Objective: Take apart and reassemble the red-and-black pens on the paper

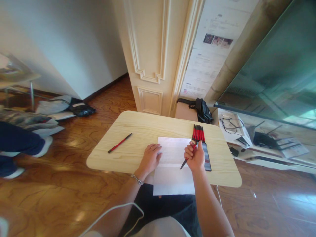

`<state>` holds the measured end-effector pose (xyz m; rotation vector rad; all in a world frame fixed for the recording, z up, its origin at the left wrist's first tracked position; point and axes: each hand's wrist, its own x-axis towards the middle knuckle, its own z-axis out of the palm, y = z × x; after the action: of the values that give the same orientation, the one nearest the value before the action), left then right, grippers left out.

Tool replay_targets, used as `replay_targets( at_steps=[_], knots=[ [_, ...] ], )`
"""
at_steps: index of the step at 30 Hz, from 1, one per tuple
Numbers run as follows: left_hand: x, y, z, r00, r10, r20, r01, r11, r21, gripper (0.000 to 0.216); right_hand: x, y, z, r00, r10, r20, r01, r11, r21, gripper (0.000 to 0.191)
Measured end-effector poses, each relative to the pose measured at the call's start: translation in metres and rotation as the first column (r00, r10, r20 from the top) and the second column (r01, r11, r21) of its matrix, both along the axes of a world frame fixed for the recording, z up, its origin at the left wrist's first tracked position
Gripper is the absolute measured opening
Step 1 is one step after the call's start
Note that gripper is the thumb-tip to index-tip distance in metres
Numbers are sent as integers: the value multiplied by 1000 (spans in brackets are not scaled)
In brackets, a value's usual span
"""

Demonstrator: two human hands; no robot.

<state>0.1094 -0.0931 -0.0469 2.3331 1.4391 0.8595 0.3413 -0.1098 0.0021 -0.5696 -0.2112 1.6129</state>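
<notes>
My right hand [195, 156] is closed round a red pen [185, 162], its dark tip pointing down at a white sheet of paper [172, 164]. My left hand [150, 158] lies flat on the sheet's left edge, fingers stretched out. The sheet hangs over the near edge of a small light wooden table [138, 131]. Just right of my right hand lies a row of several red and black pens [200, 138] in a pack. One single red pen [119, 143] lies apart on the table's left side.
A cream panelled door pillar [153, 56] stands behind the table. A black bag [202, 110] sits on a box beyond it. Low white shelves [259, 144] with cables stand at right. Another person's legs [17, 144] and bags lie on the wooden floor at left.
</notes>
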Motion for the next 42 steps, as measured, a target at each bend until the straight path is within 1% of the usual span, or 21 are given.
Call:
replay_targets(
  at_steps=[2, 5, 6, 8, 10, 12, 13, 14, 17, 18, 19, 20, 22, 23, 25, 27, 29, 32, 34, 38, 42],
  knots=[
    [1, -1, -3, 998, 15, -59, -15, 1000, -12, 32, 0, 2, 4, 1000, -1, 10, 1, 1000, 7, 33],
    [3, -5, -6, 993, 40, -114, -43, 999, -20, 33, -3, 9, 7, 998, -21, 62, 22, 1000, -7, 19],
    [3, -7, -5, 991, 44, -124, -47, 999, -20, 33, -5, 12, 6, 995, -31, 92, 33, 999, -21, 20],
    [4, -11, -3, 990, 49, -136, -52, 998, -18, 35, -10, 19, 2, 981, -61, 185, 73, 996, -57, 32],
    [5, -14, 0, 989, 49, -143, -52, 998, -19, 36, -17, 26, -5, 942, -108, 317, 144, 985, -92, 44],
    [5, -16, 3, 988, 47, -147, -51, 998, -22, 37, -25, 33, -13, 898, -122, 423, 186, 976, -114, 49],
    [5, -17, 5, 988, 46, -148, -50, 998, -23, 37, -28, 35, -16, 888, -103, 448, 176, 977, -124, 49],
    [5, -17, 6, 988, 45, -148, -49, 998, -24, 37, -32, 37, -18, 890, -58, 453, 132, 982, -134, 47],
    [4, -17, 7, 987, 42, -153, -46, 999, -27, 37, -42, 39, -23, 886, 133, 445, -76, 987, -144, 38],
    [4, -17, 7, 987, 40, -154, -45, 999, -29, 37, -46, 40, -25, 868, 147, 475, -95, 987, -133, 34],
    [4, -17, 7, 987, 40, -153, -45, 999, -29, 37, -51, 40, -27, 840, 120, 529, -71, 991, -112, 29],
    [4, -17, 7, 988, 40, -151, -45, 999, -29, 38, -55, 41, -30, 800, 61, 597, -13, 996, -85, 25],
    [3, -17, 7, 989, 43, -145, -47, 998, -29, 38, -63, 44, -37, 699, -58, 713, 117, 993, -34, 24],
    [3, -17, 7, 989, 44, -142, -49, 998, -29, 38, -67, 45, -40, 662, -81, 745, 149, 988, -26, 23],
    [3, -17, 7, 989, 46, -142, -50, 998, -30, 38, -72, 47, -46, 639, -43, 768, 127, 991, -50, 22],
    [3, -17, 7, 988, 46, -147, -51, 998, -30, 37, -74, 49, -49, 608, 13, 793, 70, 995, -70, 28],
    [3, -17, 7, 987, 44, -152, -49, 998, -29, 37, -76, 49, -51, 496, 19, 868, 46, 998, -48, 29],
    [2, -17, 7, 987, 43, -155, -48, 998, -28, 36, -78, 48, -52, 273, -47, 961, 60, 998, 32, 22],
    [2, -17, 7, 987, 41, -153, -46, 998, -31, 36, -80, 47, -54, 186, -67, 980, 61, 997, 57, 20],
    [2, -17, 8, 990, 41, -137, -46, 998, -37, 36, -83, 46, -58, 92, -80, 993, 55, 996, 76, 20],
    [2, -16, 7, 992, 46, -121, -52, 998, -44, 36, -84, 45, -60, 56, -104, 993, 47, 994, 101, 19]
  ],
)
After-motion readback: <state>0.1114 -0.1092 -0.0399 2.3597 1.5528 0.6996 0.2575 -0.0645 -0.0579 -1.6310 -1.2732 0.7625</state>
